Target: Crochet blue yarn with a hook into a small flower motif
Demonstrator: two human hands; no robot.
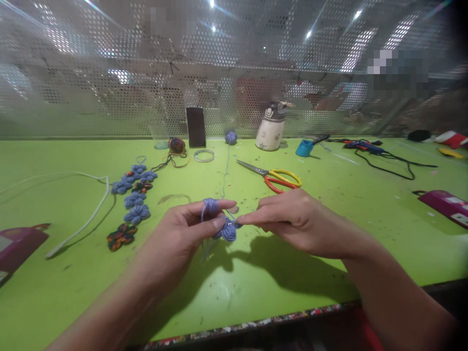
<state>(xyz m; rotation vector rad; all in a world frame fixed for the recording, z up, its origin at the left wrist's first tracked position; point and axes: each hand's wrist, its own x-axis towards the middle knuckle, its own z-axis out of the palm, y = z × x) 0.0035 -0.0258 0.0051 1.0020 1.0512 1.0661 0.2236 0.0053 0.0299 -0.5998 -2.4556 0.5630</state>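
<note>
My left hand (186, 226) pinches a small blue-purple crochet flower (229, 231) between thumb and fingers. Blue yarn (211, 205) is wrapped several times around its raised index finger. From the flower a strand runs back to a blue yarn ball (231, 138) at the far side of the table. My right hand (288, 217) is closed at the flower's right edge, index finger stretched toward it, around what looks like a thin crochet hook (230, 224); only a glint of it shows, the rest being covered by the fingers. Loose yarn ends hang below the left thumb.
Scissors (268, 173) lie just beyond my right hand. Finished crochet flowers (137, 213) lie to the left, near a white cable (98, 209). Behind stand a phone (196, 127), a multicoloured yarn ball (176, 145) and a bottle (269, 129). A glue gun (361, 146) lies at right.
</note>
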